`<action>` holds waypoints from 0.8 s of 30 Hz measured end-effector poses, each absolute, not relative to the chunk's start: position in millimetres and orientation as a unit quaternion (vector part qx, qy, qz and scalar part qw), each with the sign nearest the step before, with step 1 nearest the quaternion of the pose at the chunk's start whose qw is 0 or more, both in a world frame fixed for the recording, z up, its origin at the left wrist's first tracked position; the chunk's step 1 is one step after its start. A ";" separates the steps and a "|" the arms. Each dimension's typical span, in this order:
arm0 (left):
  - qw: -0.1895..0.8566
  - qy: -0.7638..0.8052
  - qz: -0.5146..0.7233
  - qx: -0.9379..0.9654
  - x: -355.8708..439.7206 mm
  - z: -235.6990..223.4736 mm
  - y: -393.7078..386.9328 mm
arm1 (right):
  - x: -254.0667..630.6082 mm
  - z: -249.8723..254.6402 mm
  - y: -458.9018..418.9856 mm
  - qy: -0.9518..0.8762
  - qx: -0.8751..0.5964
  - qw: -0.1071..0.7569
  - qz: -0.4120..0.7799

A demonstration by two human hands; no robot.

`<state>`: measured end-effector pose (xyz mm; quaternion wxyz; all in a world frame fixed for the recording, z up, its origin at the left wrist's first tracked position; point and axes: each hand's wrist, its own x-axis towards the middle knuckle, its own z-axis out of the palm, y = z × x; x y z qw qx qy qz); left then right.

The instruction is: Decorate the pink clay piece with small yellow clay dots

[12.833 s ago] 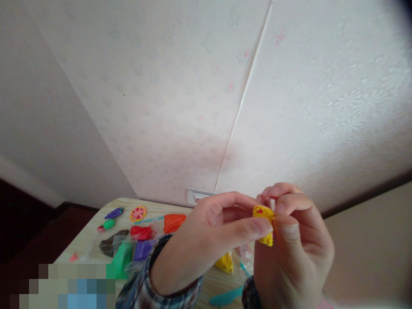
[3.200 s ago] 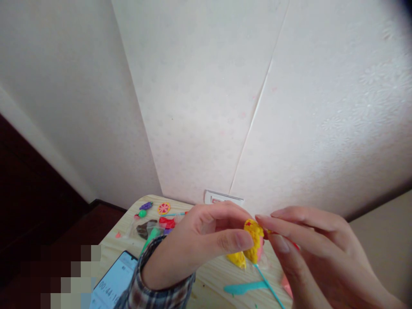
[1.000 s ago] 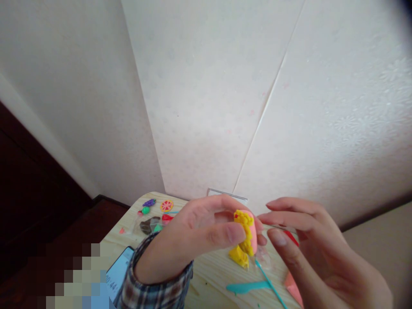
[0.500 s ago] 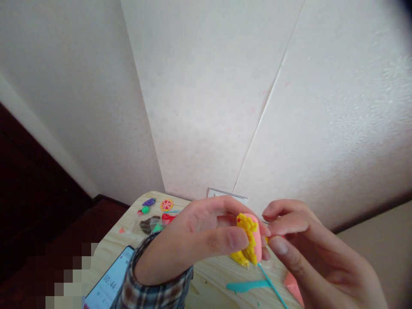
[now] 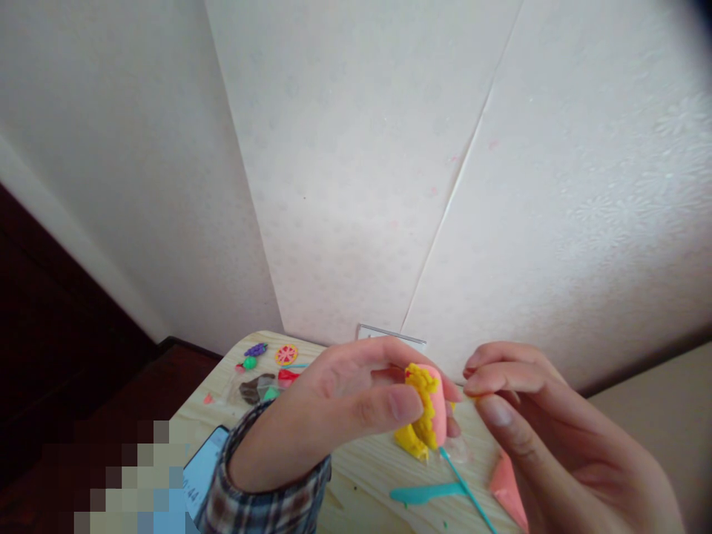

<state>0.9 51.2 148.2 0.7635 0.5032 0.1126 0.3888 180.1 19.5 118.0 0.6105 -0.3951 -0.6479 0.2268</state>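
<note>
My left hand (image 5: pixel 356 400) grips a pink clay piece (image 5: pixel 439 408) with a bumpy yellow clay edge, thumb on the yellow side and fingers behind. A small yellow spot shows past its far side, by the fingertips. To the right, apart from the piece, my right hand (image 5: pixel 550 423) is closed in a pinch. A tiny bit of yellow clay (image 5: pixel 474 397) shows between thumb and fingers, mostly hidden. Beneath the hands lie a yellow clay lump (image 5: pixel 410 443), a turquoise plastic knife (image 5: pixel 423 493) and a thin turquoise stick tool (image 5: pixel 470 489).
On the wooden table (image 5: pixel 361 512), a pink clay packet (image 5: pixel 507 489) lies at right. Toward the far left are a purple grape-like piece (image 5: pixel 256 349), a round fruit slice (image 5: pixel 287 354), a green ball (image 5: pixel 249 363) and bagged dark clay (image 5: pixel 256 388). A phone (image 5: pixel 205 467) lies near my left sleeve. Walls rise behind.
My right hand has drawn back to the right, away from the pink and yellow piece, with its fingers still pinched. My left hand has barely shifted and keeps its hold.
</note>
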 end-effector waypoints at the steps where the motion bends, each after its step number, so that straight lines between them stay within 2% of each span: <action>1: 0.763 0.113 0.389 0.504 0.5 148.3 51.2 | 179.6 118.0 19.8 -0.650 -0.396 0.607 0.227; 15: 0.758 0.123 0.386 0.511 1.5 147.8 51.9 | 174.6 125.7 19.5 -0.656 -0.427 0.571 0.248; 18: 0.757 0.120 0.382 0.516 1.7 147.4 51.9 | 173.7 123.9 18.3 -0.642 -0.416 0.593 0.251; 24: 0.767 0.150 0.366 0.505 0.6 149.8 51.4 | 171.5 119.6 16.1 -0.561 -0.386 0.693 0.238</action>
